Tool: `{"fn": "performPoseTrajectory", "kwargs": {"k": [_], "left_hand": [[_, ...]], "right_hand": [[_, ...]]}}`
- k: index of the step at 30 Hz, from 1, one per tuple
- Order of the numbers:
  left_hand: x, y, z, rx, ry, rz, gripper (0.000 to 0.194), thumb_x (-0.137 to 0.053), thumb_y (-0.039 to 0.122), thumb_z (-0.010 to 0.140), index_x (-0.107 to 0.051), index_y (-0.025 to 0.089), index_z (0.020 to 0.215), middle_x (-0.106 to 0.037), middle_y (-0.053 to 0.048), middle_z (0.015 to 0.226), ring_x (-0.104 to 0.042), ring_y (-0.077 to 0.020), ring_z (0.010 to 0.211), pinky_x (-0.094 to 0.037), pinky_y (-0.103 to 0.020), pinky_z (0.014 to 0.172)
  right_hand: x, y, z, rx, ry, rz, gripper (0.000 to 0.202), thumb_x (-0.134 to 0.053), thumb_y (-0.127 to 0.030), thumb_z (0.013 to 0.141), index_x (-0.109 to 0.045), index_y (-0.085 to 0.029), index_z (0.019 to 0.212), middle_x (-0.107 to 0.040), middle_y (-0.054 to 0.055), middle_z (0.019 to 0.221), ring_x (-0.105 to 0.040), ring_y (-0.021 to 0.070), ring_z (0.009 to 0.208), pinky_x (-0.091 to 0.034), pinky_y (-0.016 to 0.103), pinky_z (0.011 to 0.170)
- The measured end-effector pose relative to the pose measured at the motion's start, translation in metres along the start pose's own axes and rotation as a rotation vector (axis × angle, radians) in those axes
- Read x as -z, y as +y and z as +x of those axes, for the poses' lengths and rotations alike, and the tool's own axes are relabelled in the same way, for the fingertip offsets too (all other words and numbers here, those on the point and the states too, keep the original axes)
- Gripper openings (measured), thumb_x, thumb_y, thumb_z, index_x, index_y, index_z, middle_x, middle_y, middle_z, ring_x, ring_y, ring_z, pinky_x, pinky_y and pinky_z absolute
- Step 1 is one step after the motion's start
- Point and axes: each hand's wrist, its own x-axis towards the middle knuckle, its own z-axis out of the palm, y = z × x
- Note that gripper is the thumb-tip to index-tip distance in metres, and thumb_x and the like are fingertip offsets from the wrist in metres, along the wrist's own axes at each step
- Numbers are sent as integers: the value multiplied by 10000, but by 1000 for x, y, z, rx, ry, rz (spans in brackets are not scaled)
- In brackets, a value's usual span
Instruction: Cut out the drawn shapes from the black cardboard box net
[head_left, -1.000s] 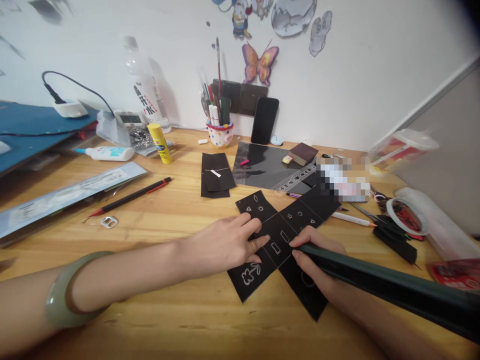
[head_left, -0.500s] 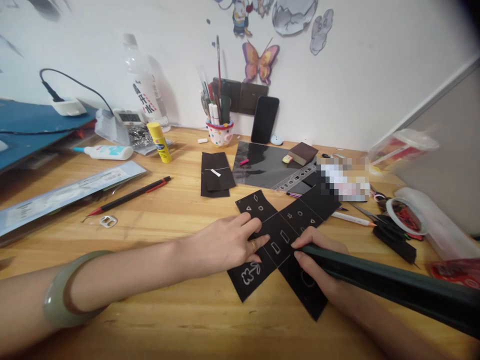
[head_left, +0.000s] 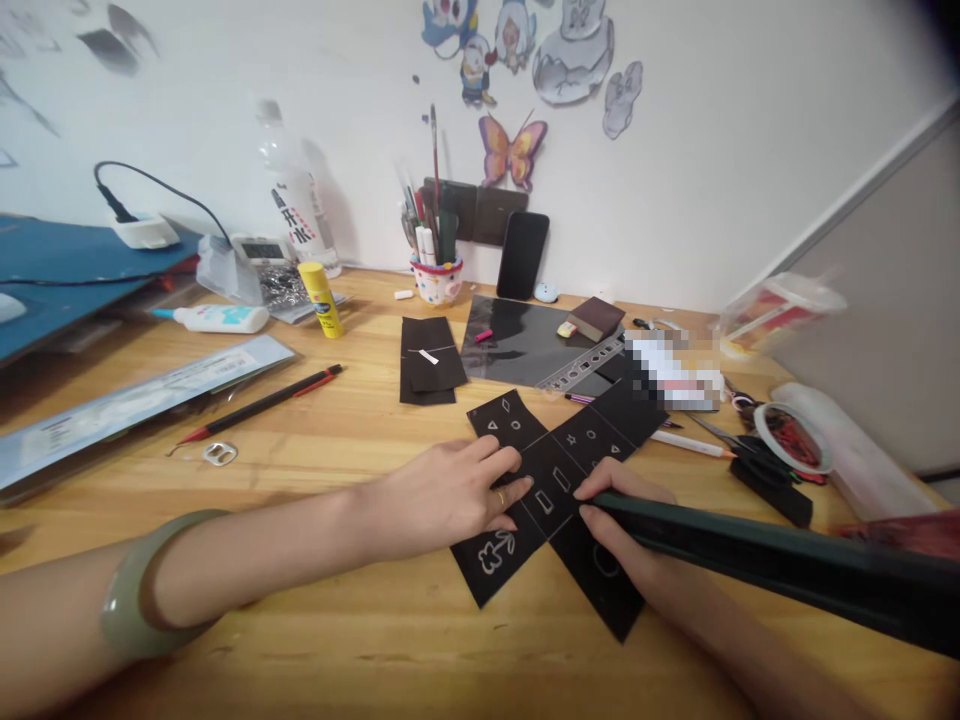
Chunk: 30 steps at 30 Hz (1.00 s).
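A cross-shaped sheet of black paper [head_left: 541, 462] lies on the table, marked with pale outlines of rectangles, small circles, triangles, a star and a flower. My left hand [head_left: 472, 488] rests on its left part, fingers apart and pressing it down, with a ring on one finger and a bangle on the wrist. In my right hand [head_left: 626, 530] is a long dark green pencil [head_left: 720, 535], pinched near its lower end. The pencil slants down to the paper close to the drawn rectangles. Its tip is hidden by my fingers.
Two black paper pieces [head_left: 431, 370] lie beyond my left hand. Behind the cross are a stencil ruler [head_left: 581, 368], a dark block [head_left: 598, 318] and a propped phone [head_left: 523, 256]. Scissors [head_left: 757, 450] lie right. A glue stick [head_left: 321, 300] and a black-and-red pen [head_left: 262, 402] are left.
The whole view has shifted slightly, so the wall and table sit a little lower. Both hands keep about the same place on the black paper, and the pencil stays in my right hand.
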Motion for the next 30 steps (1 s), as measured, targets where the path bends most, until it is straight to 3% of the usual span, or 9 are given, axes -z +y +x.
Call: {"fn": "performPoseTrajectory", "kwargs": {"k": [5, 9, 12, 16, 20, 24, 27, 30], "left_hand": [[1, 0, 1, -17, 25, -30, 378, -360, 372, 910, -511, 136, 1164, -524, -90, 1073, -490, -193, 870, -441, -277, 600], [7, 11, 2, 51, 24, -51, 374, -439, 386, 873, -546, 112, 1103, -540, -68, 888, -515, -181, 766, -440, -276, 536], [12, 30, 0, 158, -2, -33, 315, -507, 386, 830, -602, 97, 913, -516, -45, 772, -515, -164, 621, -407, -274, 435], [12, 48, -5, 238, 13, 36, 161, -512, 230, 829, -578, 121, 730, -499, -33, 679, -486, -144, 497, -313, -254, 342], [6, 46, -8, 194, 26, -21, 80, -497, 148, 834, -570, 140, 803, -496, -22, 695, -508, -151, 566, -327, -243, 374], [2, 41, -8, 210, 31, -80, 126, -445, 131, 860, -569, 137, 838, -483, -20, 708, -489, -139, 595, -342, -230, 405], [8, 41, -6, 233, -4, -133, 164, -424, 168, 872, -581, 122, 857, -499, -43, 751, -497, -161, 664, -396, -253, 464], [17, 41, -6, 211, -85, -242, 228, -481, 282, 850, -573, 133, 995, -516, -55, 833, -493, -194, 769, -454, -301, 578]], "right_hand": [[1, -4, 2, -45, -12, 96, 56, -430, -195, 811, -454, -221, 768, -465, -34, 628, -460, 128, 578, -360, 258, 522], [4, -6, 3, -103, 131, 238, 36, -449, -205, 797, -466, -218, 769, -445, -49, 580, -452, 117, 542, -350, 246, 503], [5, -9, 1, -152, 210, 340, 39, -457, -243, 807, -481, -227, 833, -438, -55, 585, -453, 114, 542, -343, 237, 494], [1, -17, 1, -144, 112, 290, 61, -459, -229, 798, -497, -231, 846, -467, -46, 623, -466, 121, 578, -366, 240, 533], [-6, -24, 3, -106, 37, 204, 69, -451, -181, 776, -506, -222, 784, -495, -32, 663, -487, 130, 613, -390, 250, 572], [-10, -25, 4, -55, 18, 165, 91, -448, -157, 780, -499, -230, 794, -519, -32, 704, -507, 132, 662, -403, 249, 613], [-12, -22, 7, -50, 28, 161, 102, -450, -152, 776, -504, -234, 805, -509, -34, 709, -496, 129, 661, -400, 249, 617], [-10, -14, 16, -106, 13, 251, 95, -443, -172, 785, -503, -231, 828, -474, -42, 655, -472, 119, 597, -385, 242, 558]]}}
